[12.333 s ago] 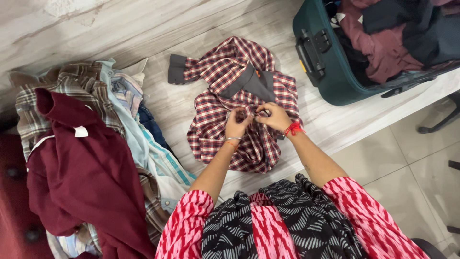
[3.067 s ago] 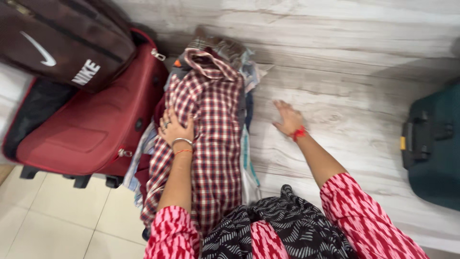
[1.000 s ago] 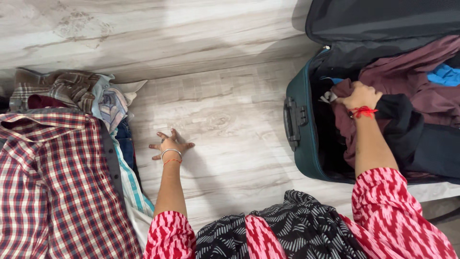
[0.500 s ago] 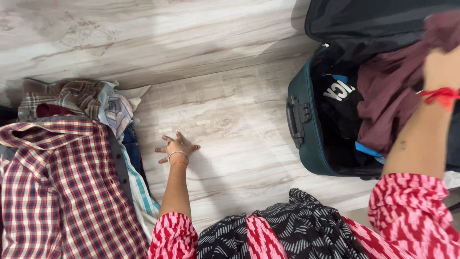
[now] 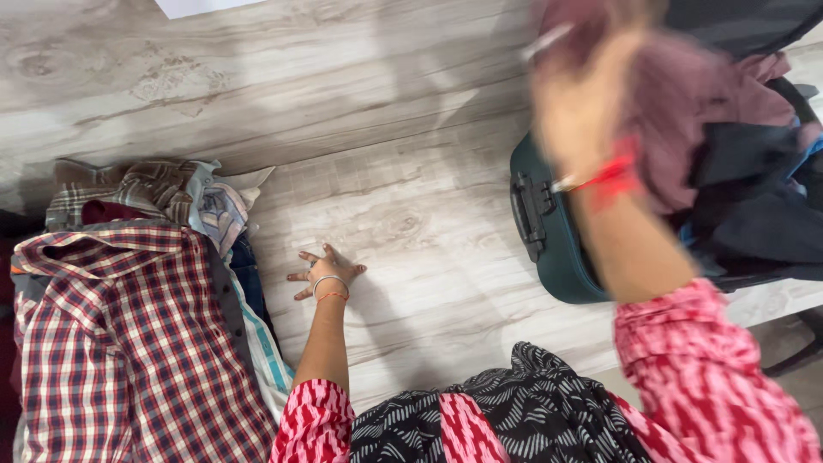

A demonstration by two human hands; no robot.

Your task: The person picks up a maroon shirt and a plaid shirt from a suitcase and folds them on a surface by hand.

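Resting flat with its fingers spread wide, the left hand (image 5: pixel 328 269) presses on the pale wood-grain surface (image 5: pixel 403 171) near the middle of the view, holding nothing; a thin bangle and a red thread circle its wrist. At about two o'clock from it, the right hand (image 5: pixel 583 103) is raised and heavily blurred, with a red thread at the wrist, and it is closed around a maroon garment (image 5: pixel 686 94) that hangs up out of the suitcase; how the fingers sit on the cloth I cannot tell through the blur. That garment trails from the hand toward three o'clock, above the open teal suitcase (image 5: pixel 549 249), which sits at the right edge of the surface with its dark handle facing the left hand. Dark clothes (image 5: pixel 754 206) fill the suitcase under the maroon cloth, and its dark lid stands open at the top right corner. At nine o'clock from the left hand, just beside it, lies a pile of clothes (image 5: pixel 197 206), topped by a red, white and navy plaid shirt (image 5: pixel 129 343) laid out flat, collar toward twelve o'clock. Striped and checked fabrics show at the pile's upper and right edges. Red-and-pink patterned sleeves and a black-and-white patterned scarf (image 5: pixel 514 420) fill the bottom of the view.
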